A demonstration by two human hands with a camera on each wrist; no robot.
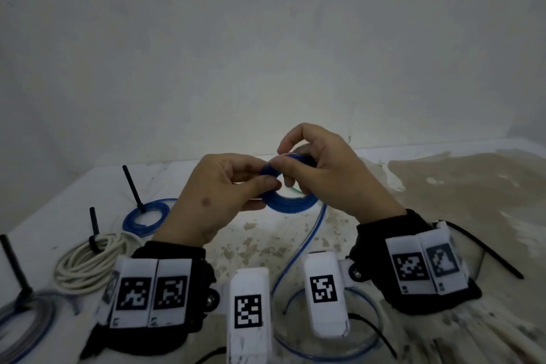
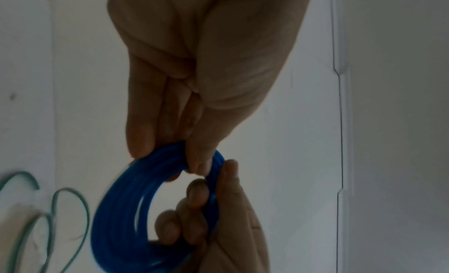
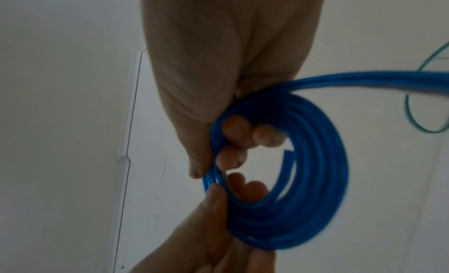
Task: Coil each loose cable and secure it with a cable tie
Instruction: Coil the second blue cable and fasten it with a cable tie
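A blue cable coil [image 1: 291,202] is held up over the table between both hands. My left hand [image 1: 270,177] pinches its left rim between thumb and fingers, as the left wrist view shows on the coil [image 2: 114,210]. My right hand [image 1: 280,158] grips the top rim, with fingertips [image 3: 237,127] poking through the coil [image 3: 316,181] and the thumb outside it. A loose blue tail [image 1: 307,241] drops from the coil to the table and curves toward me; in the right wrist view the tail [image 3: 364,79] leaves to the right.
On the left of the table lie a blue coil [image 1: 146,214], a white coil [image 1: 85,263] and a grey coil [image 1: 26,322], each with a black tie sticking up. A loose black cable tie [image 1: 487,251] lies at right. A green wire [image 2: 70,210] lies beyond the hands.
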